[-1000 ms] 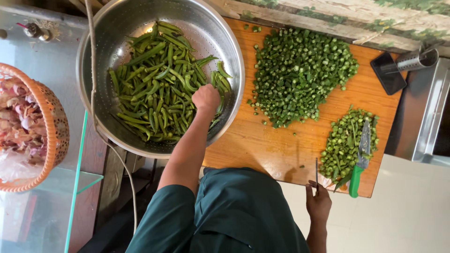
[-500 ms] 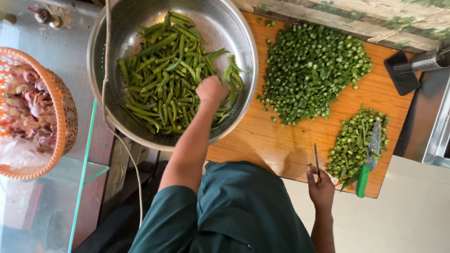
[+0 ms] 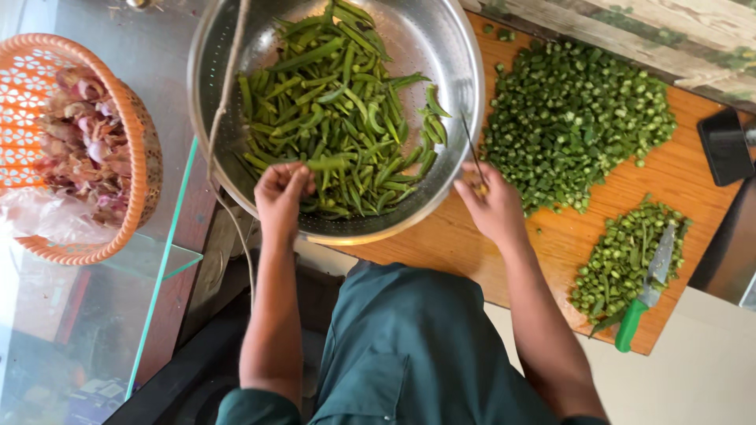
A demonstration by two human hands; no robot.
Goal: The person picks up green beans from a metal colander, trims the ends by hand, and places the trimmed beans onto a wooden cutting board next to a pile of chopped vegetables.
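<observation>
A steel colander bowl (image 3: 441,47) holds several whole green okra pods (image 3: 331,102). My left hand (image 3: 279,197) is over the bowl's near side, fingers closed on a few pods. At the bowl's right rim my right hand (image 3: 490,208) pinches a thin dark stick (image 3: 471,145) that points up over the rim. A wooden cutting board (image 3: 685,181) lies to the right, with a big heap of chopped okra (image 3: 575,118) and a smaller heap (image 3: 626,256) on it.
A green-handled knife (image 3: 642,303) lies on the smaller heap near the board's front edge. An orange plastic basket (image 3: 134,118) of reddish onions stands on a glass table at left. A black object (image 3: 724,145) sits at the right edge. A cord (image 3: 224,102) hangs across the bowl.
My left hand drew back from the bowl's middle to its near side and closed on pods. My right hand rose from the board's front edge to the bowl's rim, carrying the stick.
</observation>
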